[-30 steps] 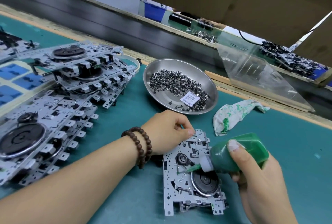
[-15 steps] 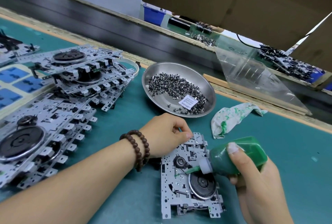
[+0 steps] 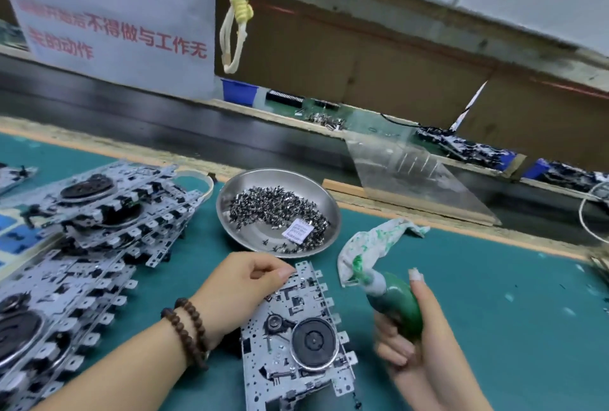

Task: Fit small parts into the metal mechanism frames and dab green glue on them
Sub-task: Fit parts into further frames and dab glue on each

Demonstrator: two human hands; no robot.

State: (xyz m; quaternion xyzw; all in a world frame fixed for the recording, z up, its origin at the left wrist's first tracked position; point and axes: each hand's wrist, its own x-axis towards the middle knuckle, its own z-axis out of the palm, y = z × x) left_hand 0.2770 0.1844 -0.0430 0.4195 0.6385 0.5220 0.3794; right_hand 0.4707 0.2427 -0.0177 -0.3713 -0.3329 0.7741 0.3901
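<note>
A metal mechanism frame (image 3: 296, 341) with a black round disc lies on the green mat in front of me. My left hand (image 3: 240, 288), a bead bracelet on its wrist, pinches the frame's far left corner with curled fingers. My right hand (image 3: 412, 335) grips the green glue bottle (image 3: 397, 307) to the right of the frame. The bottle's grey nozzle points up and left, into a white cloth (image 3: 369, 246) stained green. A steel bowl (image 3: 240, 193) behind the frame holds several small dark parts (image 3: 270, 206) and a paper label.
Stacks of metal frames (image 3: 108, 213) cover the mat on the left, with more frames (image 3: 43, 321) at the near left. A clear plastic sheet (image 3: 412, 176) leans at the back right. A dark conveyor runs behind the mat. A white sign and a hanging cord are above.
My right hand has lifted the glue bottle off the frame and swung it right, its nozzle now at the stained cloth. The camera has tilted up. My left hand stays on the frame.
</note>
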